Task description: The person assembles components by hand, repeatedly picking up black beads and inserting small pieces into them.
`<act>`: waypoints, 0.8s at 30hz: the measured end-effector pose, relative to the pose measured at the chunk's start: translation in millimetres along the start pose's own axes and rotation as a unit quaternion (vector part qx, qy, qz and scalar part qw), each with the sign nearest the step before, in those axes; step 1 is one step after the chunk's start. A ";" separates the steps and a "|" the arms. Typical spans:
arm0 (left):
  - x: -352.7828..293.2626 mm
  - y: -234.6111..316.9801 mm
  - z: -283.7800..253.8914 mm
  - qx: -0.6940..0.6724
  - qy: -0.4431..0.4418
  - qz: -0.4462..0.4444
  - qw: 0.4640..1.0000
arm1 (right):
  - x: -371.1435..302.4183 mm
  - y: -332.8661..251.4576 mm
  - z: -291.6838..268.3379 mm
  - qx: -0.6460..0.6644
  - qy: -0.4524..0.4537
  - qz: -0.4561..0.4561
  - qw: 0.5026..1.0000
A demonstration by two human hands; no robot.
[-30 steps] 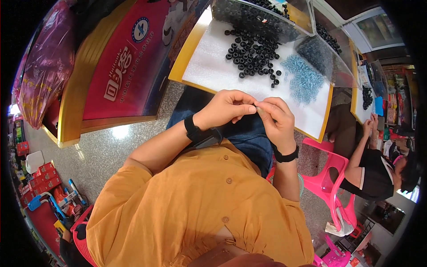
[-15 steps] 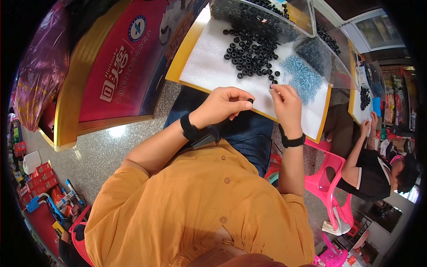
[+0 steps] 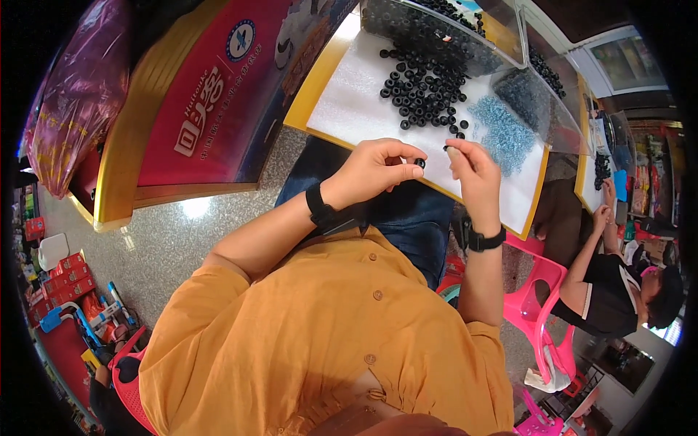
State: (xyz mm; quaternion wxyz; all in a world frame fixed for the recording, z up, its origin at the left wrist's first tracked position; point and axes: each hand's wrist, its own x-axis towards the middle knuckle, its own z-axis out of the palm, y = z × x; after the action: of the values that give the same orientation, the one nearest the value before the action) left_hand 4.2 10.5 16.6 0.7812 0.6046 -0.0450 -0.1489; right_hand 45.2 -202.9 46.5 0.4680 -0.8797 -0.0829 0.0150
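My left hand [image 3: 378,168] is closed in a pinch on a small black ring-shaped piece [image 3: 420,163], its hole facing outward, just off the near edge of the table. To its right, my right hand [image 3: 474,171] pinches thumb to forefinger on something tiny and dark, too small to name. The two hands are a short gap apart. Beyond them, a loose pile of the same black ring pieces [image 3: 424,91] lies on the white table covering [image 3: 342,102]. A spread of small pale-blue pieces [image 3: 509,138] lies right of the pile.
Clear plastic bins [image 3: 451,36] with black pieces stand at the far side, one holding darker blue pieces [image 3: 523,98]. A red display counter [image 3: 196,94] rises at left. At right, another person [image 3: 607,291] works at a table beside a pink chair [image 3: 534,298].
The view has shifted slightly. My right hand has drawn back from the nearest black pieces, a little toward my left hand. The left hand keeps its pinch on the black ring piece.
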 end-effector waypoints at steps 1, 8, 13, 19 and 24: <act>-1.2 0.9 0.3 0.027 0.002 0.014 1.000 | -8.7 -9.0 1.4 0.068 -0.022 -0.010 0.997; -4.7 1.5 3.1 0.079 0.008 0.081 0.994 | -35.6 -30.6 16.0 0.094 -0.019 -0.103 0.990; -5.6 2.3 3.2 0.159 0.009 0.146 0.976 | -38.4 -30.0 18.3 0.033 0.017 -0.168 0.985; -5.4 1.1 3.7 0.208 0.015 0.174 0.962 | -42.2 -29.1 20.4 0.032 0.007 -0.162 0.986; -4.0 3.6 2.6 0.247 0.004 0.229 0.941 | -40.6 -14.8 15.2 0.265 -0.089 0.009 0.960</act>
State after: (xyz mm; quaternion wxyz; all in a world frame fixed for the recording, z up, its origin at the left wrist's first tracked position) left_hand 0.3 10.0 21.1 0.6201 0.7527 -0.2148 0.0526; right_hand 1.6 -188.8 48.2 0.6747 -0.7201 -0.1096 0.1189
